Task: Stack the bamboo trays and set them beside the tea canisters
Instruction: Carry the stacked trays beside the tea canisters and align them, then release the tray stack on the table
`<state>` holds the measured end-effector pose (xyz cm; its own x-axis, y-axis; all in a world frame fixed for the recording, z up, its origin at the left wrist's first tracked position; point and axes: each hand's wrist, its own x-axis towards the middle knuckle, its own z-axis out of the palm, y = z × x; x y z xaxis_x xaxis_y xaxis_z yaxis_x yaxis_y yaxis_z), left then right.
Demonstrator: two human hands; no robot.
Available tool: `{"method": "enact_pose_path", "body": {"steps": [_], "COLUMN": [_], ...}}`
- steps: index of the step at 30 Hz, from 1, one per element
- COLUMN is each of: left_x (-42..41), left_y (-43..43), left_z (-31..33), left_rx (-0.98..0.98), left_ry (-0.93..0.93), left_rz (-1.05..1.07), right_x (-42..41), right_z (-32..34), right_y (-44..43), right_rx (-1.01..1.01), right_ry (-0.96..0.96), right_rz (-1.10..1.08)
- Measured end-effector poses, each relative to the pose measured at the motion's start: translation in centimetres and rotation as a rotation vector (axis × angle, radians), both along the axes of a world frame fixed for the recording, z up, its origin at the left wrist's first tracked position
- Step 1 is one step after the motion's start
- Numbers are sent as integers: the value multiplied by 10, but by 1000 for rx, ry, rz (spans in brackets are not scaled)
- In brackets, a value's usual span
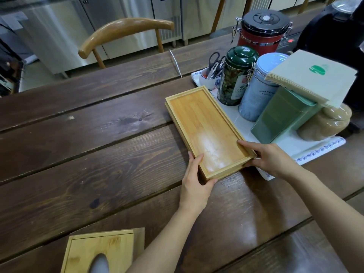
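Note:
Stacked bamboo trays point(199, 123) lie on the dark wooden table point(98, 146), their long side against the white tray of tea canisters. A lower tray's edge peeks out at the far left corner. My left hand point(194, 180) grips the near left corner of the stack, thumb on the rim. At the near right corner my right hand point(269, 157) holds the stack, fingers along the rim. The canisters stand just right of the stack: a dark green tin point(235, 75), a pale blue jar point(260, 89), a green square tin point(283, 113) and a red jar point(261, 30).
A white patterned tray point(319, 149) carries the canisters, a brown jar point(327, 125), a cup with scissors point(213, 65) and a napkin stack point(313, 75). A bamboo tissue box point(102, 251) sits at the near edge. A wooden chair point(126, 28) stands beyond the table.

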<state>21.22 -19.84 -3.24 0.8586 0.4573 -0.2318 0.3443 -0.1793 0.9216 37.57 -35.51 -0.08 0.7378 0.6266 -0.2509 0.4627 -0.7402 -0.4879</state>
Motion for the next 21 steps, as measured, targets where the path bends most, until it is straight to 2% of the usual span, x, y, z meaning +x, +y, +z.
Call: {"method": "enact_pose_path", "body": {"steps": [9, 15, 21], "left_x": [-4, -12, -31], "left_y": [-1, 10, 45], "left_z": [8, 24, 55], "left_rx": [47, 222, 367], "left_ry": [5, 96, 149], "left_rz": [-22, -121, -35], "right_x": [-4, -8, -38], "right_z": [-1, 16, 44], "right_y": [-3, -5, 24], "right_rx": [54, 9, 75], "right_ry": [15, 39, -108], "right_rz": [13, 39, 156]}}
